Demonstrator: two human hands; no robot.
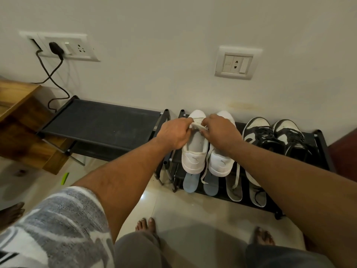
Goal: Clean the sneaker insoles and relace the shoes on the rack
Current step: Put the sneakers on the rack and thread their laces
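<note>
Open room lies over the left shoe rack (pixel 100 120). Black-and-white sneakers (pixel 270 136) crowd the white sneakers' (pixel 195 151) right side, with the wall (pixel 154 55) close behind.

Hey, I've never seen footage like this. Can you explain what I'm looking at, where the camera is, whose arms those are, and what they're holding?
No machine here: this is one picture from a wide-angle camera worn on a person's head, looking forward and down, so the two bare arms are the wearer's own. The left hand and right hand meet over the left shoe of a pair of white sneakers on the top shelf of a black metal shoe rack. Their fingers pinch a white strip between them; lace or tongue, I cannot tell. A loose white lace hangs between the shoes. A pair of black-and-white sneakers stands beside them. On the lower shelf lie two light blue insoles and two pale grey insoles.
</note>
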